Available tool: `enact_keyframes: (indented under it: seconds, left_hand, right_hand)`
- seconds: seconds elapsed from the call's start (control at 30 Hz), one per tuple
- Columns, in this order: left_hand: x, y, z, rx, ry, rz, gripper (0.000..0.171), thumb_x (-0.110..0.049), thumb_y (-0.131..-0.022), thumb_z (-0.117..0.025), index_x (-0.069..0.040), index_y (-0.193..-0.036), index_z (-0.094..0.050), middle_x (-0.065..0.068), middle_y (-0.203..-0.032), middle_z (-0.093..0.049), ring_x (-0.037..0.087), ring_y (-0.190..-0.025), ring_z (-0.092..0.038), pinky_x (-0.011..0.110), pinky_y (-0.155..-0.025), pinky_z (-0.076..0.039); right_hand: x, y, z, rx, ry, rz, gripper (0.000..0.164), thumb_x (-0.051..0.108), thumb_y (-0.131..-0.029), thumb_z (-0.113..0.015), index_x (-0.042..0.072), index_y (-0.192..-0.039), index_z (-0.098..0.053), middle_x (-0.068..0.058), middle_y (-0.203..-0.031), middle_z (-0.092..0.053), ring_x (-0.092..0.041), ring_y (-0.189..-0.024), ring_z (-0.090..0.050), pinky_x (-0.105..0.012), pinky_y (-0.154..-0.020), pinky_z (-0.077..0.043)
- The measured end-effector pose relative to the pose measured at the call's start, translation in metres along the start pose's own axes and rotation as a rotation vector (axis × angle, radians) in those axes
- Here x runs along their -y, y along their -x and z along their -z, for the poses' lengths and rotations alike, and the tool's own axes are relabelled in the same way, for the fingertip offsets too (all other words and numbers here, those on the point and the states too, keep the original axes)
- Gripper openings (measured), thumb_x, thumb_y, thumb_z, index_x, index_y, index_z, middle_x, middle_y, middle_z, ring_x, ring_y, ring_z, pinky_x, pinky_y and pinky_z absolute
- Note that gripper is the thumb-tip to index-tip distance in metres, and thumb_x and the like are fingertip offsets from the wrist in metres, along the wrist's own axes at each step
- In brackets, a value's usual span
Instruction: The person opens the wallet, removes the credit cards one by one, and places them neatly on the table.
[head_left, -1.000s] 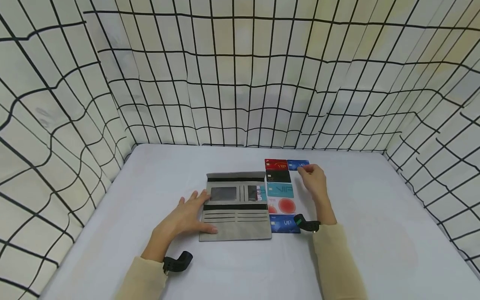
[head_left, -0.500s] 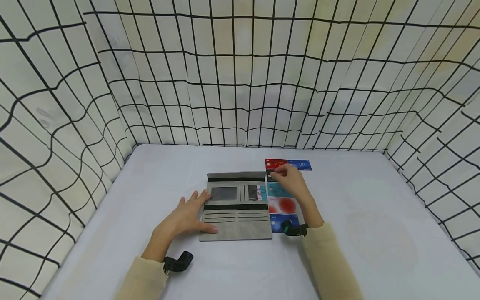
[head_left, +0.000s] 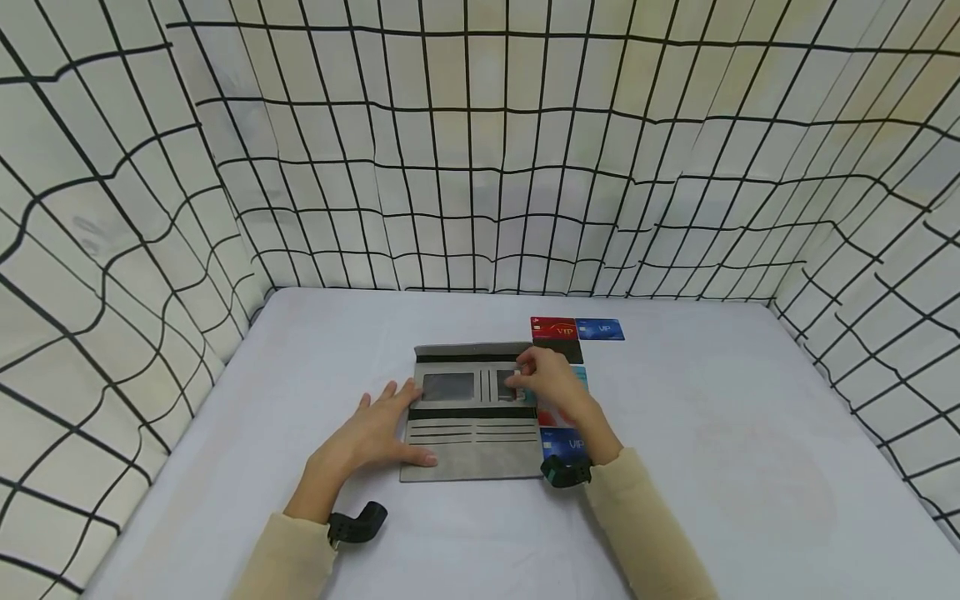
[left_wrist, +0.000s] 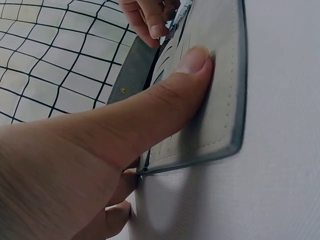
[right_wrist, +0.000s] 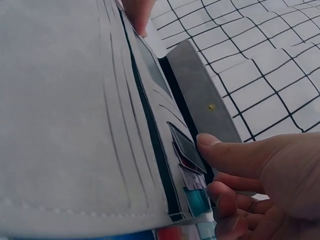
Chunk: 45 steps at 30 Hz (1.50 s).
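Fingers [right_wrist: 225,197] on the right hand [head_left: 558,383]: what state?

Bent, narrow gap to the thumb, right by the card slots. Can't tell if they pinch anything.

Left hand [head_left: 367,442]?

Straight, spread; thumb flat on the wallet [head_left: 480,460], other fingertips at its left edge.

Wallet build?

Unfolded flat, mid-worktop [head_left: 750,417]. Matte grey, leather-like, rectangular, stitched hem, thin slot rows, dark lining strips, smooth grey window [head_left: 447,387]. Far flap has a round brass-coloured snap [right_wrist: 211,107].

Cards?

Dark card [right_wrist: 189,150] and teal card [right_wrist: 196,201] staggered in the slots. Loose ones in a column just right of the wallet: red card [head_left: 553,327] at the far end, blue card [head_left: 600,329] beside it, black card [head_left: 561,350] next. Others partly hidden by the hand.

Surface, room?

White, fine cloth-like texture. Pale walls behind black grid netting [head_left: 470,167], lines wavy. Beige sleeves [head_left: 648,525], black camera [head_left: 358,523] on each wrist.
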<state>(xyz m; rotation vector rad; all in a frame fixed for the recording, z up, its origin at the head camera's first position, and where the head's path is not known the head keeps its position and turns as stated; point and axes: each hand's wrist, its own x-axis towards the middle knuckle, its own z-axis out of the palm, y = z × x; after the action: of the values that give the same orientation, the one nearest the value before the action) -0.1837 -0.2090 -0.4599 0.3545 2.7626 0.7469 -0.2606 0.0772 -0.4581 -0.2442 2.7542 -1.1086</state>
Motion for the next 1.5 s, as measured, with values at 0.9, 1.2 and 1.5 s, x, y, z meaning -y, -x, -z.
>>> enact_keyframes:
  seconds: [0.9, 1.2, 1.5]
  left_hand:
    - [0.000, 0.002, 0.001, 0.000, -0.006, -0.012, 0.113, -0.055, -0.069, -0.087, -0.004, -0.155, -0.035, 0.021, -0.165, -0.023, 0.044, -0.155, -0.013, 0.066, -0.123, -0.005]
    - [-0.002, 0.001, 0.001, 0.002, -0.011, -0.010, 0.113, -0.054, -0.069, -0.087, -0.004, -0.155, -0.035, 0.021, -0.165, -0.023, 0.043, -0.155, -0.013, 0.066, -0.123, -0.005]
    - [-0.002, 0.000, 0.000, 0.004, -0.011, -0.002, 0.113, -0.054, -0.068, -0.088, -0.004, -0.155, -0.036, 0.021, -0.165, -0.023, 0.043, -0.155, -0.014, 0.065, -0.123, -0.005]
  right_hand:
    - [0.013, 0.004, -0.010, -0.012, -0.001, -0.039, 0.034, 0.022, -0.088, -0.078, 0.001, -0.112, -0.065, -0.010, -0.093, -0.066, -0.018, -0.077, -0.060, -0.027, -0.069, -0.057]
    - [0.011, 0.004, -0.013, -0.021, 0.004, -0.031, 0.038, 0.021, -0.087, -0.079, 0.000, -0.114, -0.063, -0.008, -0.088, -0.062, -0.017, -0.073, -0.056, -0.023, -0.063, -0.051]
    - [0.010, 0.002, -0.014, -0.039, -0.002, -0.061, 0.037, 0.024, -0.088, -0.078, 0.001, -0.113, -0.064, -0.009, -0.089, -0.066, -0.018, -0.074, -0.058, -0.025, -0.063, -0.051]
